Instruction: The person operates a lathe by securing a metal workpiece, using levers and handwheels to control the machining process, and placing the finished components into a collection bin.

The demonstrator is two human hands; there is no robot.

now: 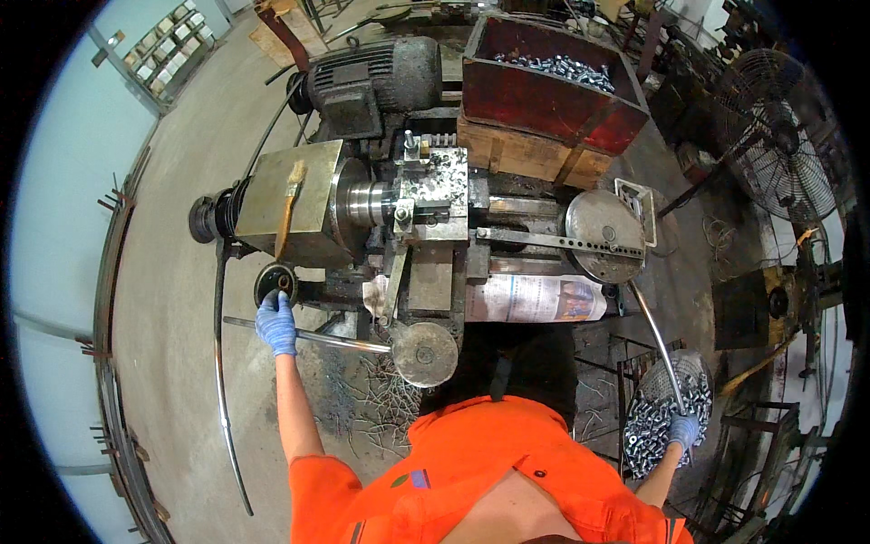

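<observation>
Newsprint (535, 299) lies spread under the machine bed, with columns of print and a colour picture on it; the lettering is too small to read from here. On the chest of my orange shirt (507, 431) sits a small coloured patch (419, 479).

My right hand (684, 430), in a mottled blue glove, is wrapped round the lower end of a long metal lever (656, 340). The lever's long axis slants from its upper end, beside the round steel disc (594, 222) at the machine's right, down and outward to my fist. Below that fist is a mesh basket (669, 367) heaped with shiny metal parts (651, 440).

My left hand (276, 326), gloved alike, is at the near edge of a black handwheel (263, 283) at the machine's left front. Its fingers point away from me over the wheel; from above I cannot fairly tell whether they grip the rim or only rest on it.

Beyond the wheel, a brush (295, 177) lies on the headstock (263, 195), bristles pointing away from me and wooden handle toward the wheel.
</observation>
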